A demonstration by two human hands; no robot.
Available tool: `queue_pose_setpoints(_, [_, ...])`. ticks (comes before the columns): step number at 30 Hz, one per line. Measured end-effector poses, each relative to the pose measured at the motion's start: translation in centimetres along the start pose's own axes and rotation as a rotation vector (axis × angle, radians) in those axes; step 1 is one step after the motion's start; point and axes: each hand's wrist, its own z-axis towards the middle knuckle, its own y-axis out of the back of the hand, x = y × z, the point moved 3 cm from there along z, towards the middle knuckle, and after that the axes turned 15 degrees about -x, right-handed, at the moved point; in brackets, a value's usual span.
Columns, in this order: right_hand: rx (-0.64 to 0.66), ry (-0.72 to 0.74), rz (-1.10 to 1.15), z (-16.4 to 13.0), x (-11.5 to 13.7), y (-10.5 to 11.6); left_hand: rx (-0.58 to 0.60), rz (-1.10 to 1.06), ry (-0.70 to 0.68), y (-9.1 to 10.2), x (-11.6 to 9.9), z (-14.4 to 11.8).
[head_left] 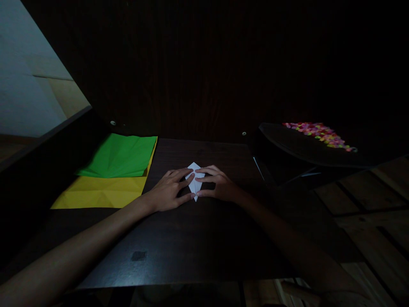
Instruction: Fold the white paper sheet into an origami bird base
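A small white folded paper [195,185], kite-shaped with a crease down its middle, lies flat on the dark wooden desk [179,238]. My left hand [171,189] rests on its left side, fingers spread, the fingertips touching the paper's upper part and its lower point. From the right, my right hand [219,184] touches it in the same way, fingers apart and thumb near the bottom tip. Neither hand is closed around the paper; both press on it against the desk.
To the left, a green paper sheet [123,155] overlaps a creased yellow sheet [105,194]. A dark upright panel [191,76] stands behind the desk. At right, a dark item [287,145] bears a cluster of pink and yellow beads or petals [319,134]. Wooden slats [377,192] lie beyond.
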Motion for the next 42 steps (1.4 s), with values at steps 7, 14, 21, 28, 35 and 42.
queue_pose_setpoints(7, [0.014,-0.051,0.009,0.1,-0.1,-0.1,-0.005,0.003,-0.009,0.1,-0.1,0.0])
queue_pose_setpoints(14, [0.011,-0.091,0.013,0.0,0.1,-0.3,0.023,0.03,0.01,0.0,-0.2,0.0])
queue_pose_setpoints(21, [-0.015,-0.115,0.007,0.0,0.2,-0.5,0.01,0.058,0.06,-0.2,-0.3,-0.1])
queue_pose_setpoints(28, [-0.017,-0.117,-0.008,-0.1,0.5,-0.5,0.004,0.037,0.079,-0.3,-0.3,0.0])
queue_pose_setpoints(35, [-0.045,-0.097,-0.013,-0.1,1.0,-0.5,0.017,0.021,0.109,-0.2,-0.3,0.1])
queue_pose_setpoints(42, [-0.021,-0.115,-0.005,-0.2,0.7,-0.5,0.027,0.01,0.118,-0.2,-0.3,0.1])
